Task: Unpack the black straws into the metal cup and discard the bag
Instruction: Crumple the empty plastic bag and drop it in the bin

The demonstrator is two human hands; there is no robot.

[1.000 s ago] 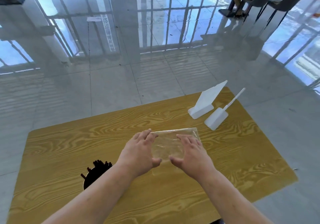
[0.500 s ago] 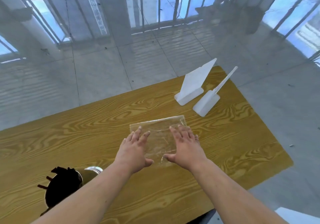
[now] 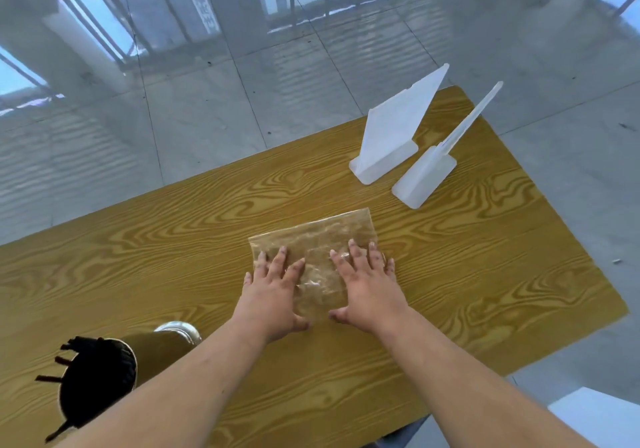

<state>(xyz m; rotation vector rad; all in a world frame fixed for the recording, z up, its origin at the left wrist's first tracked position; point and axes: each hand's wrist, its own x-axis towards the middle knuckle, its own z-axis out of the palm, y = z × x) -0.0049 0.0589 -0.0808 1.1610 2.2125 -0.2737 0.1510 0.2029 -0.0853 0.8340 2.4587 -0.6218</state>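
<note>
Most fingers flat atop clear bag

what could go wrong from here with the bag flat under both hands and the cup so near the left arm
1. The metal cup of black straws stands right beside the left forearm; drawing that arm back could tip it and spill them.
2. The clear bag lies flat under the left hand and right hand, fingers straight; it may slide on the table rather than lift.
3. No bin shows, so where it goes is unclear.
</note>
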